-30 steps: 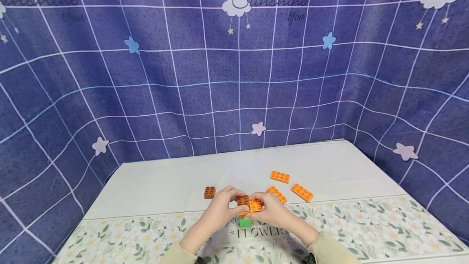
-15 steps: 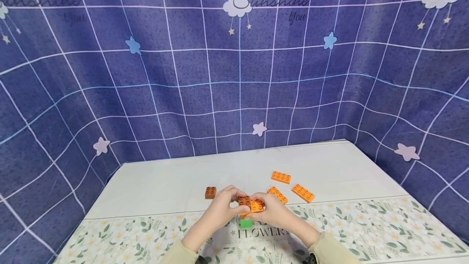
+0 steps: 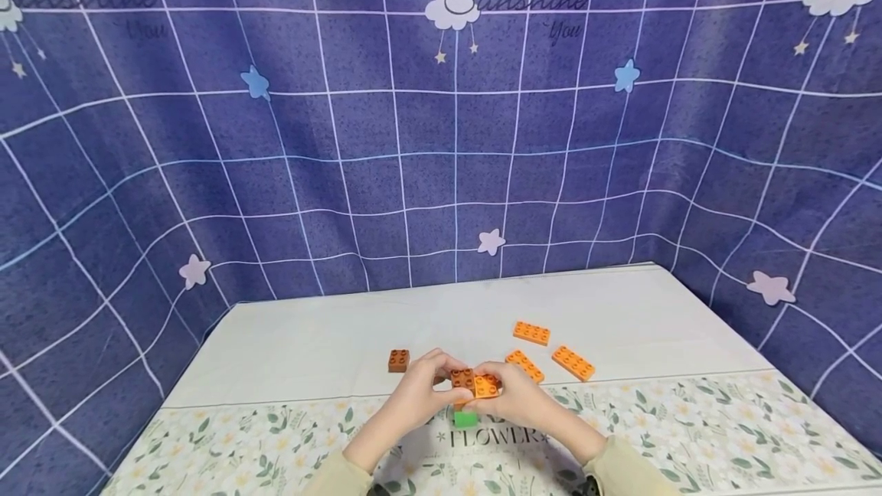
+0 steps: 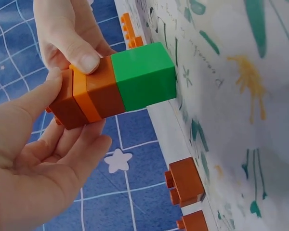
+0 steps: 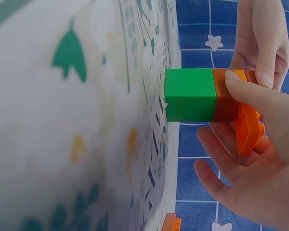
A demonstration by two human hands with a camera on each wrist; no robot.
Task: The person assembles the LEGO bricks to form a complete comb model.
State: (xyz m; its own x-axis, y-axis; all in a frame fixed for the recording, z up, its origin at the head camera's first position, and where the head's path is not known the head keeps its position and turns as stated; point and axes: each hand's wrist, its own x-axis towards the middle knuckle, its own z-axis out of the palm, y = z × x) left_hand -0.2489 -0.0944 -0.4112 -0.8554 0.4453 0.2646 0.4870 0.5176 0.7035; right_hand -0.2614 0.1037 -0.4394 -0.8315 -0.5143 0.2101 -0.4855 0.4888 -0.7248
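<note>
Between my hands stands an upright stack on the table. Its base is a green block (image 4: 144, 74), with a brown brick (image 4: 105, 86) above it. Over that lies an orange plate brick (image 3: 486, 386), which juts out to the right. A second brown brick (image 3: 462, 379) is on top. My left hand (image 3: 423, 396) pinches this top brick between thumb and fingers. From the other side my right hand (image 3: 513, 395) grips the stack, its thumb against the lower brown brick and the plate's edge and its fingers behind. The hands partly cover the stack in the head view.
Right of the stack lie three loose orange plate bricks, one nearest (image 3: 524, 366), one farther back (image 3: 531, 333), one rightmost (image 3: 573, 363). A loose brown brick (image 3: 399, 360) sits to the left; another (image 4: 185, 182) shows in the left wrist view. A patterned curtain (image 3: 455, 136) surrounds the table (image 3: 310, 343).
The head view has drifted slightly, so everything appears a little farther right. Both hands stay around the stack with nearly the same grip.
</note>
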